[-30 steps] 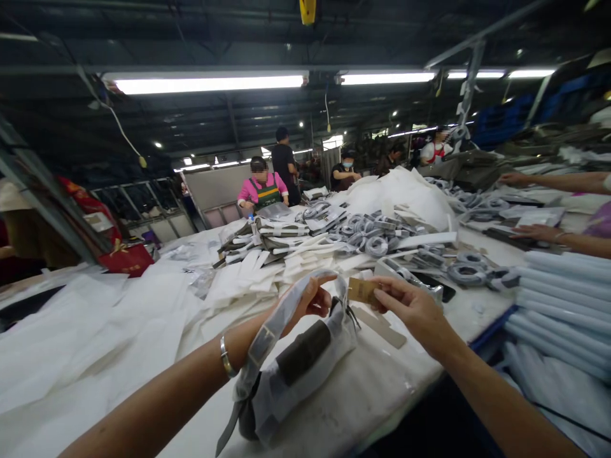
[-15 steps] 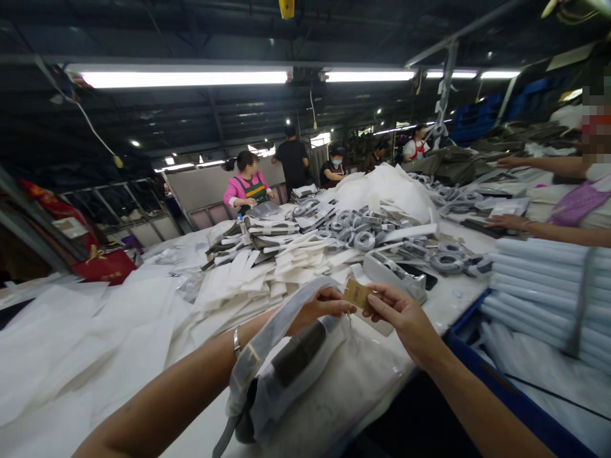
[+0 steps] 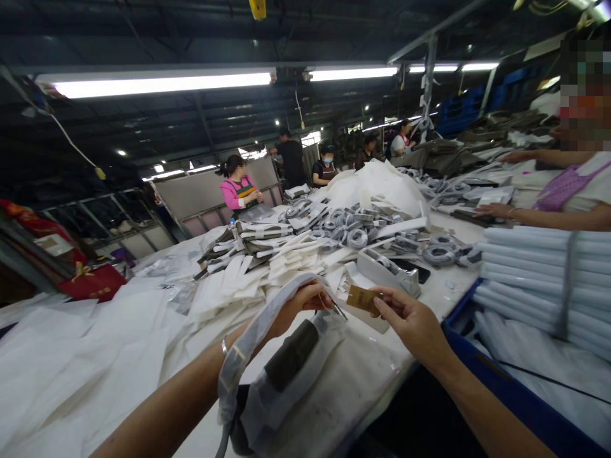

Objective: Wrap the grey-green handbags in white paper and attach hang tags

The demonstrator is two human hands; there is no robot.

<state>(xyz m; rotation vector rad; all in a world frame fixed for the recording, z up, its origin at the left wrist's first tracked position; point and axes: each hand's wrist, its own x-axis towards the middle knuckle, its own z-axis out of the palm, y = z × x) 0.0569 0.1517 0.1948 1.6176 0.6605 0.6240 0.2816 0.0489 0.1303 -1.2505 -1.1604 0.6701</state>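
Observation:
My right hand [image 3: 410,321] pinches a small tan card tag [image 3: 363,298] between thumb and fingers. My left hand [image 3: 308,302] is curled closed at the end of a bag strap [image 3: 267,318] wrapped in whitish film, beside a small metal clasp [image 3: 340,310]. The strap arches over my left wrist and carries a buckle. Below it, a dark olive bag [image 3: 291,356], partly covered in white tissue, lies at the table's front edge. A paler card [image 3: 372,320] shows behind the tan tag.
White sheets [image 3: 95,362] cover the left of the table [image 3: 372,362]. Wrapped straps in coils [image 3: 358,236] and white strips are heaped ahead. At right stands a blue crate [image 3: 482,369] with pale wrapped rolls [image 3: 539,273]. A co-worker's hand [image 3: 494,211] is at far right.
My left fingers have drawn back from the tan tag, leaving a gap between my hands. The metal clasp shows more clearly. The whole view has shifted slightly.

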